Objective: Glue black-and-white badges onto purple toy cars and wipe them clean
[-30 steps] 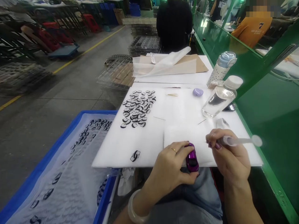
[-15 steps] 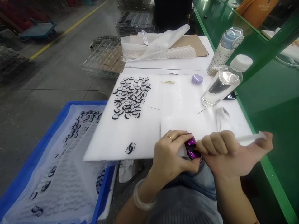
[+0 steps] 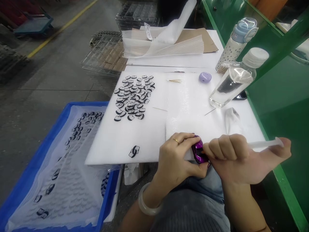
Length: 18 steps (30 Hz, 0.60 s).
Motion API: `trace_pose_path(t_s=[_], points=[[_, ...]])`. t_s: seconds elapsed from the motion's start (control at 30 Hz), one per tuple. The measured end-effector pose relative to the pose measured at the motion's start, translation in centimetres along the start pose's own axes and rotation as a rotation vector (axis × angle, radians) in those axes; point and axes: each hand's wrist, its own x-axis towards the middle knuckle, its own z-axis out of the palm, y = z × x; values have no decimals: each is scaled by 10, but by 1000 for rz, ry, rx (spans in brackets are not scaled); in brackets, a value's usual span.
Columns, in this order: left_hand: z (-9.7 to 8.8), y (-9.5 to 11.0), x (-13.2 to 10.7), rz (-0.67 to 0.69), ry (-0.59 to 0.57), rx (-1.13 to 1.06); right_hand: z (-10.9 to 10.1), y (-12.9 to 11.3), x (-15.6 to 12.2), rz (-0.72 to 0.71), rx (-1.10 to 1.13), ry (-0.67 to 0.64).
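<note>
White foam sheet (image 3: 145,141) strewn with small black-edged pieces (image 3: 131,100) and toothpicks (image 3: 174,81)

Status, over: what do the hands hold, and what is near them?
Left hand grips glossy purple toy car. Right hand fingers over car, translucent plastic stick in same hand. Clear plastic bottle stands beyond, apart from hands.

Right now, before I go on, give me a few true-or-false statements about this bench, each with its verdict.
1. The left hand grips a metallic purple toy car. True.
2. The right hand holds a water bottle. False: it holds a translucent plastic stick, with its fingers over the car.
3. Small black-and-white pieces lie scattered on the white foam sheet. True.
4. A wristwatch circles the left wrist. False: a pale bangle does.
</note>
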Motion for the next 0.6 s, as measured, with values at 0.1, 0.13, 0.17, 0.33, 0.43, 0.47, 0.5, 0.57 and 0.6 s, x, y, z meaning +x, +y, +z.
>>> trace_pose_path(t_s=[0.1,0.13,0.17,0.33,0.43,0.47,0.5,0.57,0.6], points=[[1,0,0,-2,4,-3,-4,4,-1,-34,-34,37],[1,0,0,1,7,-2,-4,5,-2,-43,-49,51],[1,0,0,5,8,0,-3,5,-2,-58,-65,61],[-1,-1,-1,11,-16,13,10,1,-6,-131,-393,-13],[-2,0,-1,4,-24,22,10,0,-2,-226,-694,40],[-2,0,0,2,-19,27,6,1,1,-238,-743,98],[-2,1,0,3,-13,34,2,1,3,-222,-764,148],[-1,2,0,3,-6,47,-7,2,6,-173,-752,183],[-1,2,0,2,-4,50,-10,2,5,-168,-736,170]])
